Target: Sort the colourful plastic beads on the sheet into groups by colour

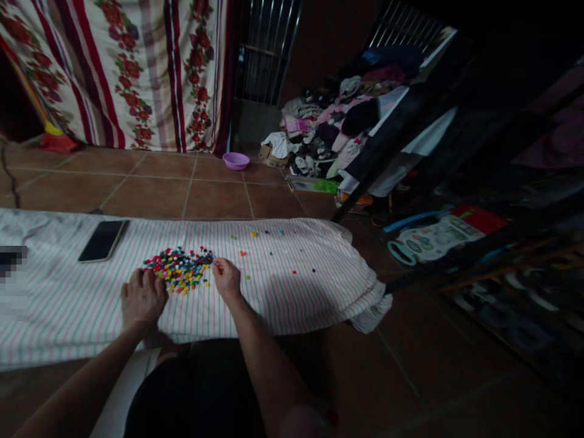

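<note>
Multicoloured, probably light and stiff: pinch small pieces [182, 269] by rims, centre-left. See unclenched left hand [145, 297]; can't tell grip of right hand [227, 278].

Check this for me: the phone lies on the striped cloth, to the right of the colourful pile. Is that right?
Not quite: the head view shows the phone on the striped cloth, but to the left of the colourful pile.

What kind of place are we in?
Probably a home: a floral curtain hangs behind, clothes lie heaped, and a purple basin sits on the tiled floor.
</note>
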`<control>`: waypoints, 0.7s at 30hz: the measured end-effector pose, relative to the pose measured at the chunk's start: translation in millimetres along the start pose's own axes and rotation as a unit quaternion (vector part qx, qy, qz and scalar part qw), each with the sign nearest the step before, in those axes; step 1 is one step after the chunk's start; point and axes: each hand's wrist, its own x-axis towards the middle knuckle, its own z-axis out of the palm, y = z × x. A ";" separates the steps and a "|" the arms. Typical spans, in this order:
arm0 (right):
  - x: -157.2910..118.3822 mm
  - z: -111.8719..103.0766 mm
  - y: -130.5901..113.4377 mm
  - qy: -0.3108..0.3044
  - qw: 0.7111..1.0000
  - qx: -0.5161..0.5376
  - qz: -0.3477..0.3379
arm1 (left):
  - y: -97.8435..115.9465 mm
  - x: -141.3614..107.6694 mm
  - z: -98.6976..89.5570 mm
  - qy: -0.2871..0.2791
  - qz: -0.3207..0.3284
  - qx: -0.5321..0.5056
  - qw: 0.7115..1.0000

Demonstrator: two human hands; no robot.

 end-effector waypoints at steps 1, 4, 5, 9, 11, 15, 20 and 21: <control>0.8 0.4 1.2 0.000 1.000 0.008 0.001 | 0.9 0.3 -0.7 0.002 -0.007 -0.002 1.000; 3.1 1.4 4.5 0.003 1.000 0.030 0.009 | 2.6 0.7 -2.1 0.004 -0.021 -0.012 1.000; 3.7 1.5 5.3 0.004 0.999 0.036 0.012 | 3.0 0.6 -2.4 0.005 -0.023 -0.016 1.000; 5.2 0.0 6.5 0.001 0.999 0.050 0.019 | 4.4 -0.3 -2.5 0.014 -0.025 -0.024 0.999; 5.5 -1.7 6.0 -0.001 0.999 0.050 0.017 | 5.0 -0.6 -2.2 0.019 -0.026 -0.023 0.999; 3.4 -5.0 4.4 0.008 0.999 0.038 0.012 | 4.8 -0.3 -1.1 0.020 -0.028 -0.017 0.999; -5.7 -10.2 2.5 -0.002 0.999 0.045 0.006 | 3.0 1.1 1.2 0.020 -0.027 -0.017 0.999; -7.3 -12.5 2.2 -0.009 0.999 0.049 0.005 | 2.9 1.3 1.7 0.022 -0.031 -0.016 0.999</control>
